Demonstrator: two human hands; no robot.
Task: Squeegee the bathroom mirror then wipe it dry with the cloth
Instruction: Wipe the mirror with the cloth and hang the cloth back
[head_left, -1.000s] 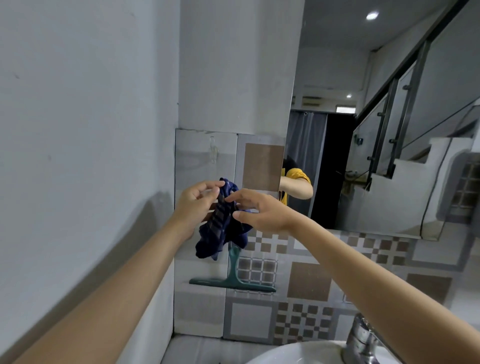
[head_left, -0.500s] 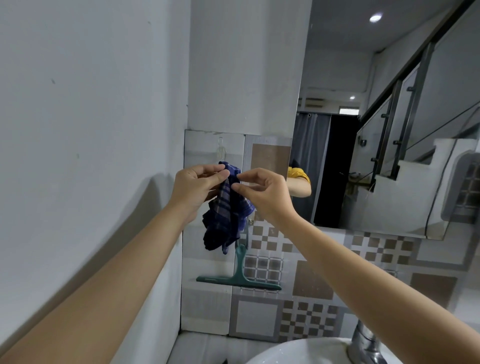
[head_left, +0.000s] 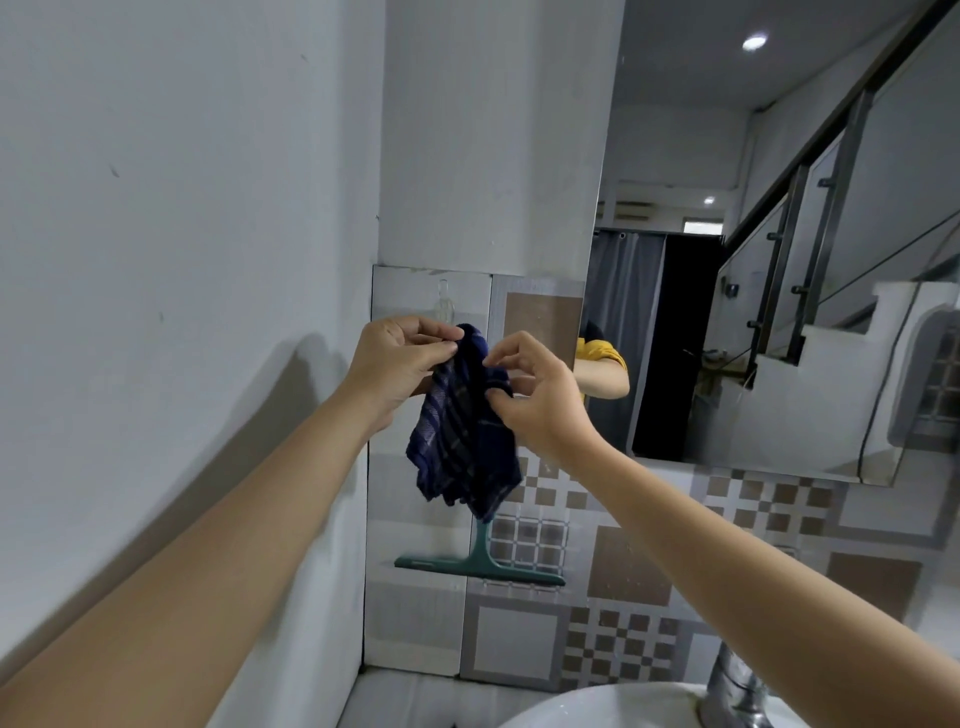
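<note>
Both hands are raised at the left end of the tiled wall, pinching the top of a dark blue checked cloth (head_left: 465, 431) that hangs limp between them, its long axis vertical. The left hand (head_left: 400, 364) grips the upper corner between thumb and fingers; the right hand (head_left: 535, 395) nips the fold just beside it. A clear hook (head_left: 444, 305) sits on the tile just above the left hand. The green squeegee (head_left: 480, 558) hangs below the cloth, handle up and blade level. The mirror (head_left: 779, 234) lies to the right, nearer the right hand.
</note>
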